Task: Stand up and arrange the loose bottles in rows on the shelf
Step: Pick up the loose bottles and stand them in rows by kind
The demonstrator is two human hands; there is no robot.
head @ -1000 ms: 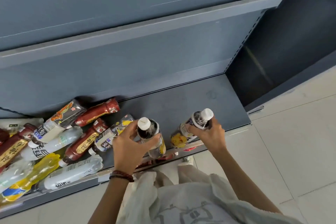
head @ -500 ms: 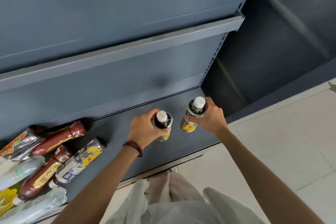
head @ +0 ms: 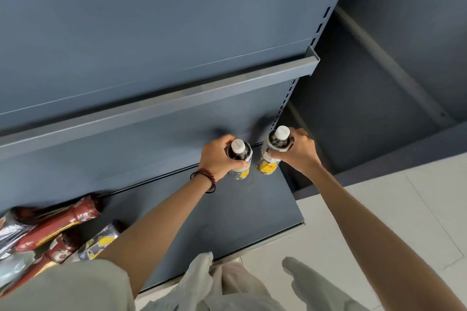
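Setting two dark, white-capped bottles upright at the far right back corner of the bottom shelf (head: 252, 209). Left hand (head: 218, 159) wrapping, fingers closed, around the shoulder of the left bottle (head: 240, 156); right hand (head: 298, 150) gripping the right bottle (head: 274, 151) the same way, fingers curled round its upper body just under the cap. Both bottles standing nearly vertical, just beside each other with a narrow gap between, close to the back panel; whether the bases are already resting on the shelf, impossible to tell from above.

Doing this step well, by judgement: lowering both until the bases sit flat, pressing lightly to check for wobble, nudging the two together and square to the back panel so as to be starting a clean row, then loosening the fingers one hand at a time rather than both at once. Keeping the right bottle clear of the slotted upright (head: 285, 103) at the shelf's end.

Lying around: a heap of loose bottles (head: 58, 232) on their sides at the left end of the same shelf, red-labelled, yellow-printed and clear ones among them, well apart from the pair. Hanging above, the upper shelf's front rail (head: 177, 98), limiting headroom when lifting out. Nothing else crowding the bare stretch of shelf between heap and corner.
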